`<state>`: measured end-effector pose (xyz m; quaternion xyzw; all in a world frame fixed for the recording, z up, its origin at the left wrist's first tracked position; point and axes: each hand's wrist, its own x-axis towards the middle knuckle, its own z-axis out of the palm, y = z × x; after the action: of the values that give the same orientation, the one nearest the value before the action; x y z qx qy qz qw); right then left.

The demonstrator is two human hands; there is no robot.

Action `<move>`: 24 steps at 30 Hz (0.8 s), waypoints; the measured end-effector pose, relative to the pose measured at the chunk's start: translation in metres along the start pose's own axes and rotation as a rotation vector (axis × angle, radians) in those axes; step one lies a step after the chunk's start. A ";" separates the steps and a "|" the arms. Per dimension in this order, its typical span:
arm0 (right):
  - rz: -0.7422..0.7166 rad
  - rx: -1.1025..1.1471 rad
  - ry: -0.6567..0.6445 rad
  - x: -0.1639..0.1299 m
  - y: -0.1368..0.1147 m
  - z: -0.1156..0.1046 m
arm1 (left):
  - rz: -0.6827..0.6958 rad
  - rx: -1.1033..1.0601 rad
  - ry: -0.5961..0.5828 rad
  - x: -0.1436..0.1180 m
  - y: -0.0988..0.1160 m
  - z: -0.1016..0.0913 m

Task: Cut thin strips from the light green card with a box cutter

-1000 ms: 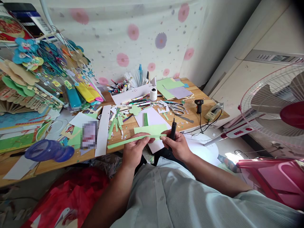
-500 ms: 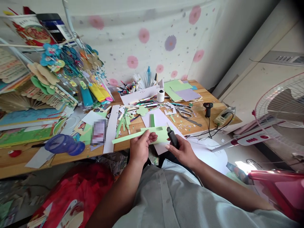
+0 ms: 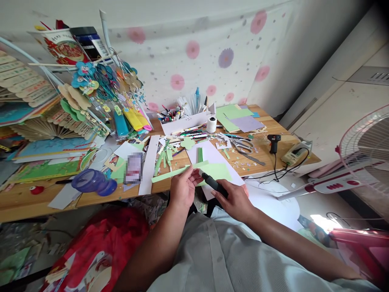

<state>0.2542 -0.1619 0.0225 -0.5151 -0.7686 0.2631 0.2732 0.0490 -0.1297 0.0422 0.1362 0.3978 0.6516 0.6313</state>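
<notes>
Pinching a green strip (image 3: 167, 174), the left hand (image 3: 182, 188) sits beside a black tool (image 3: 215, 185) (its tip perhaps touching the strip) — handle wrapped snugly by the right hand (image 3: 237, 199).

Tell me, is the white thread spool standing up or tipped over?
Standing up: the white thread spool sits on the desk, its dark-centred end facing upward.

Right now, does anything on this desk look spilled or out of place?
Yes: green paper scraps lie strewn left of the pale sheet, untidily. The purple container near the front edge of the desk seems to lie on its side instead of standing. The right hand grips the black tool; nothing odd there.
</notes>
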 end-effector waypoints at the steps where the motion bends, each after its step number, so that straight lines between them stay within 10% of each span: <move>1: 0.001 -0.006 0.002 0.000 0.000 0.000 | 0.000 0.000 -0.001 0.000 0.000 0.000; 24: -0.010 -0.071 0.004 0.004 -0.002 0.000 | 0.084 0.141 -0.014 -0.007 -0.010 0.002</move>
<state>0.2511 -0.1591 0.0244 -0.5211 -0.7796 0.2332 0.2574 0.0588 -0.1362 0.0390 0.2015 0.4322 0.6468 0.5951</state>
